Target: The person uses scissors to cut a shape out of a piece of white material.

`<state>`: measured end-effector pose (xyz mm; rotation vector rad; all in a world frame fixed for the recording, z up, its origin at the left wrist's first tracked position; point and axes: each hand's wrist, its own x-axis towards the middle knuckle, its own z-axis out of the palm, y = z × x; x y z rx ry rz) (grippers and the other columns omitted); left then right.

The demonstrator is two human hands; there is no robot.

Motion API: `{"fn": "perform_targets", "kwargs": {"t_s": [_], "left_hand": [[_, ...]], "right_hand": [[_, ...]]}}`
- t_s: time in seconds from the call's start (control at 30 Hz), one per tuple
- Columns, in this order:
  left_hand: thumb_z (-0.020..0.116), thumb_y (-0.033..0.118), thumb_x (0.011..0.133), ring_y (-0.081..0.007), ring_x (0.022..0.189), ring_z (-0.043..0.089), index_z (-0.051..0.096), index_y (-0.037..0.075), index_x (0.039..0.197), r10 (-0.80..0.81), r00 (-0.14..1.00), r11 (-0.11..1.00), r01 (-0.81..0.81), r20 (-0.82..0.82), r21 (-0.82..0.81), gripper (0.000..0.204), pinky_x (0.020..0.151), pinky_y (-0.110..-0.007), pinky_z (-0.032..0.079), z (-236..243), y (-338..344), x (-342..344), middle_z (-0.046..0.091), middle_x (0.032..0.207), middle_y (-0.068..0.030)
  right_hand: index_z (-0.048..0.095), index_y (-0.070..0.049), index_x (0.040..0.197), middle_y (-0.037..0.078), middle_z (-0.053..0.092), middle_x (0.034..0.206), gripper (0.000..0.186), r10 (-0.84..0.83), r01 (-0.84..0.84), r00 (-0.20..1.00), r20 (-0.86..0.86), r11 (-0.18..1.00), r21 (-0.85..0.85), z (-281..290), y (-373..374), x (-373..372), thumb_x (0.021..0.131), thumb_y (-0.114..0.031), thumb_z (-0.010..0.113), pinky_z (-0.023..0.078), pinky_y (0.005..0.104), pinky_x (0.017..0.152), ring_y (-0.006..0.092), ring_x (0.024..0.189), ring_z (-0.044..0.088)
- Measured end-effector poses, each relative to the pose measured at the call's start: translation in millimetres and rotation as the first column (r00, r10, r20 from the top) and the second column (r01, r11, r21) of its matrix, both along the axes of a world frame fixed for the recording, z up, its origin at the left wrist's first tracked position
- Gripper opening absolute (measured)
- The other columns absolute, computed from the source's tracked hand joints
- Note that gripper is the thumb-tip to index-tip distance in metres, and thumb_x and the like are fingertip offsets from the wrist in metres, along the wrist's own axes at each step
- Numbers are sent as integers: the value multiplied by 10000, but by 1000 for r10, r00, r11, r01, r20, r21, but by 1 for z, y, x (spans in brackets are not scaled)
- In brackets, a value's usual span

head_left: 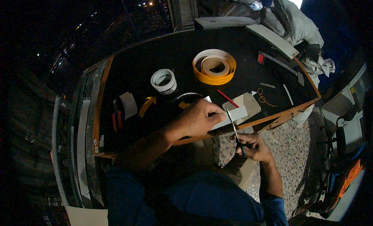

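Note:
My left hand [197, 116] is over the near edge of the dark table, thumb and fingers pinching a white strip [238, 113]. Round the handles of a pair of scissors [234, 127] are the fingers of my right hand [255, 147], just off the table's front edge. The scissors point away from me, and their blades cross the strip right beside my left thumb. Whether the blades have cut into it, I cannot tell. Beneath the strip's free end lies a beige card [251, 104], and a red pencil [227, 98] rests partly on that card.
Farther back stand a yellow tape roll [214, 81] with a smaller roll inside and a white roll [163, 87]. Yellow offcuts [147, 106] and red-handled pliers [115, 119] lie left. Toward the right are a thin cord [262, 97], a red-ended blade [278, 62] and sacks [297, 22].

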<state>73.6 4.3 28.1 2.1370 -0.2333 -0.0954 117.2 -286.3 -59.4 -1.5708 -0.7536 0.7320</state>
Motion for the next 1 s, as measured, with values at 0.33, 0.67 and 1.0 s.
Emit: {"fn": "perform_targets", "kwargs": {"t_s": [0.33,0.67,1.0], "left_hand": [[681,236,992,-162,879,722,755,-11,1108,-5,998,999,2,-57,-51,283,806,-330,558,-8,4,-2,779,976,-148],[692,144,980,-171,939,703,721,-6,1185,28,998,989,-35,-55,-144,256,833,-335,564,-18,8,-6,761,1077,-117],[708,-35,833,-332,1181,652,782,56,1053,36,812,972,-163,583,168,249,1084,-437,461,-25,25,-40,714,1208,-134]], "right_hand": [[624,-35,1409,29,696,877,536,-12,13,1000,-26,998,62,-17,3,2,887,0,744,483,254,731,71,783,597],[650,5,1234,68,716,928,347,-367,450,804,468,890,-76,16,-11,81,899,-37,732,547,327,762,188,816,662],[705,32,1143,165,756,960,413,-266,509,659,703,846,-157,8,-15,118,764,-77,829,552,373,748,264,829,713]]}}
